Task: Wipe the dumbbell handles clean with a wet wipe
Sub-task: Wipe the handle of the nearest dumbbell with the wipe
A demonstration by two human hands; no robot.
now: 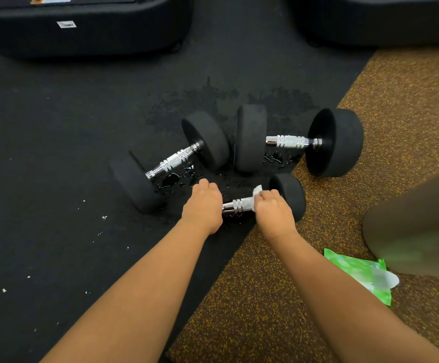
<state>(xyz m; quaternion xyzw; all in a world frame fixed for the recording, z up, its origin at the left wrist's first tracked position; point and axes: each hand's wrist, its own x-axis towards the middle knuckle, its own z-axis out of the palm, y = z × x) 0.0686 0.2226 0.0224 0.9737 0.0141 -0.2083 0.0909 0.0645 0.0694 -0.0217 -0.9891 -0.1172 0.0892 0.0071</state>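
Observation:
Three black dumbbells with knurled chrome handles lie on the floor. The nearest, smallest dumbbell (pixel 290 193) lies under my hands. My right hand (pixel 274 206) is closed around its handle (pixel 236 205) with a white wet wipe (pixel 257 191) pressed against the metal. My left hand (pixel 204 205) covers and grips the dumbbell's left weight, which is hidden. A second dumbbell (pixel 172 162) lies tilted to the left. A third dumbbell (pixel 291 141) lies behind, to the right.
Water drops wet the black rubber mat (pixel 56 153) around the dumbbells. A green wet-wipe pack (pixel 354 268) lies on the brown speckled floor (pixel 252 297) at right, beside my knee (pixel 417 231). Black equipment bases (pixel 82 30) stand at the back.

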